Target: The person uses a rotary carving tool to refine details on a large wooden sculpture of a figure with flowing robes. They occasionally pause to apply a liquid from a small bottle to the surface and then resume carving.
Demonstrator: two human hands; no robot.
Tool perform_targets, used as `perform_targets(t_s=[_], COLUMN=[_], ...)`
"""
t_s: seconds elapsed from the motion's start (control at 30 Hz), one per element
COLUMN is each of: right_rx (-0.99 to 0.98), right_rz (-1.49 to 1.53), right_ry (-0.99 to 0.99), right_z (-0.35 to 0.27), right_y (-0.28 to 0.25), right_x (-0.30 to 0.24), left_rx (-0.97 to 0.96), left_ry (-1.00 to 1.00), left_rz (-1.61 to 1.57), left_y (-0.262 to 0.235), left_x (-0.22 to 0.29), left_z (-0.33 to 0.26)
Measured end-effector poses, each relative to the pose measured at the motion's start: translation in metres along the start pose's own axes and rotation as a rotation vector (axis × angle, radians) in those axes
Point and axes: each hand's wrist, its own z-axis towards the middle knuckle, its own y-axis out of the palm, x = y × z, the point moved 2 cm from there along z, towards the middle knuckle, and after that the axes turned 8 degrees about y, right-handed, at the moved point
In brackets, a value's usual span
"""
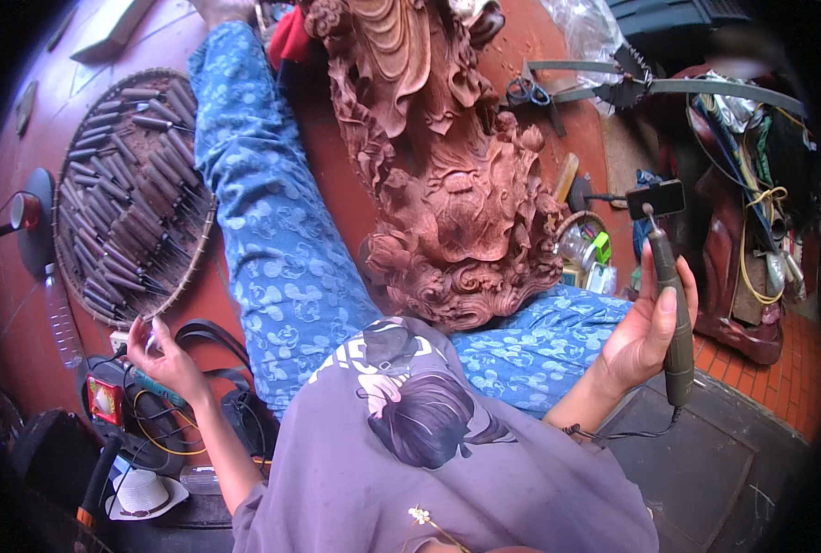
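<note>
**Rotary tool upright at the right, tray of chisels at the left, carving between**

The tall reddish-brown carved wooden sculpture [447, 175] fills the middle of the scene, lying lengthwise away from the seated person, its scrolled base resting between the knees of the blue patterned trousers [281, 240]. Its long axis runs from the lap toward the top of the view.

Left of the outstretched leg, a round woven tray of dark-handled chisels [129, 198] lies flat on the red floor [14, 304], handles fanned roughly parallel. The left hand [161, 355] sits at the tray's near rim, fingers curled around something small; what it is, I cannot tell.

The right hand [645, 332] is well off to the right of the carving's base, closed round an olive-green pen-shaped rotary handpiece [670, 304]. The tool stands near upright, bit end up, cord trailing from its lower end. This hand is the nearer one to the carving.

Open room: a gap between handpiece and base; cluttered tools beyond, right.
</note>
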Motion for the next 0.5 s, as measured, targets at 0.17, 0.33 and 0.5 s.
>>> perform_targets(t_s=[0.17, 0.33, 0.5], right_rx=[-0.311, -0.548, -0.557], right_rz=[-0.044, -0.384, -0.501], right_ry=[0.118, -0.046, -0.174], right_z=[0.006, 0.011, -0.010], right_y=[0.037, 0.064, 0.077], right_x=[0.001, 0.010, 0.048], left_rx=[-1.349, -1.706, -1.398], left_ry=[-0.246, -0.668, -0.978], left_rz=[-1.041, -1.525, -1.553], left_y=[0.064, 0.115, 0.131], left_x=[0.176, 0.260, 0.273], left_z=[-0.059, -0.119, -0.133])
